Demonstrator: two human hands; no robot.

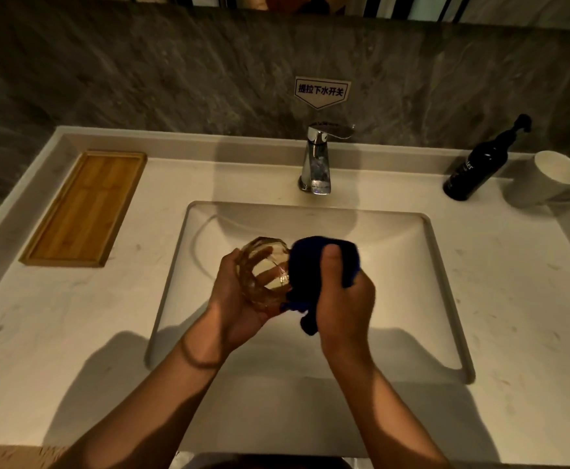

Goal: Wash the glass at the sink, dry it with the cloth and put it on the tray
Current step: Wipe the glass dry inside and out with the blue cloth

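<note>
A clear faceted glass [264,269] lies tilted on its side in my left hand [234,301], above the white sink basin [422,299]. My right hand [344,306] grips a bunched dark blue cloth [314,262] and presses it against the glass's right side. A corner of the cloth hangs down below my right palm. The wooden tray [85,208] lies flat on the counter at the far left, with nothing on it.
A chrome faucet [319,160] stands behind the basin; no water runs from it. A black pump bottle [476,167] and a white mug [547,182] stand at the back right. A white sign [320,91] is stuck on the grey stone wall.
</note>
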